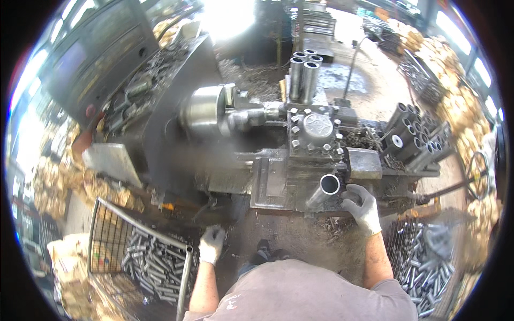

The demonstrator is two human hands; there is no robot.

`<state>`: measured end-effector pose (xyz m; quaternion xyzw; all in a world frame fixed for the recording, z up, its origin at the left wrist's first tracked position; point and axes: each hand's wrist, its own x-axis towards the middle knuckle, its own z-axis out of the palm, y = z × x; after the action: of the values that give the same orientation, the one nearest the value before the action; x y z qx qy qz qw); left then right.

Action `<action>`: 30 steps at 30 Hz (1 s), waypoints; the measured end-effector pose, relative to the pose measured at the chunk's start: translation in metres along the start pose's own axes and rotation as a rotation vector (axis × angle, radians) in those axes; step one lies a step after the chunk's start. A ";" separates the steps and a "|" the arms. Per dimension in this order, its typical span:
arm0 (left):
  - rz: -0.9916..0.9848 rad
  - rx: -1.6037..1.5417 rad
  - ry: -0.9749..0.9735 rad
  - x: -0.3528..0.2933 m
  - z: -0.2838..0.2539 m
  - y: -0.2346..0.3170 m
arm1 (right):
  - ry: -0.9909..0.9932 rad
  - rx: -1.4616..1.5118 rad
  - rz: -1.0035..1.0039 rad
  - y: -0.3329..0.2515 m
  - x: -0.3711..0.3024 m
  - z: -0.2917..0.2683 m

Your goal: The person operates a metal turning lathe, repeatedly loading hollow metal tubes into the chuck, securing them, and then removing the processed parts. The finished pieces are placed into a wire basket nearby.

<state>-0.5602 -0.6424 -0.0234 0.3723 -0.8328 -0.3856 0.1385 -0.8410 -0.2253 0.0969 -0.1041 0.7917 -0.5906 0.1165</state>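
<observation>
My right hand (pixel 362 208), in a pale work glove, curves its thumb and fingers apart just right of a metal tube (pixel 321 192) on the lathe's near side. Nothing shows in its grasp. My left hand (pixel 211 245), gloved too, is low in front of the lathe with its fingers curled; whatever they close on, if anything, is hidden. Ahead stands the square tool post (pixel 315 130) with bolts round its top. To its left, the round chuck (pixel 206 111) looks blurred, and a shiny workpiece (pixel 274 110) lies in line with it.
Several upright tubes (pixel 305 77) stand behind the tool post. More tubes (pixel 420 136) lean together at the right. A wire basket (pixel 136 227) of short metal pieces is at my lower left, and other metal pieces (pixel 425 278) lie at lower right. A handwheel (pixel 476 175) sits far right.
</observation>
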 end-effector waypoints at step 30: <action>-1.819 -0.545 1.067 -0.800 0.210 -0.171 | -2.255 -0.432 -1.120 -0.038 -0.533 0.402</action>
<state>-0.0331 -0.0203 -0.2452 0.9255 0.0354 -0.3041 0.2230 -0.2097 -0.4407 0.0552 -0.8802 0.1828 -0.0036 0.4380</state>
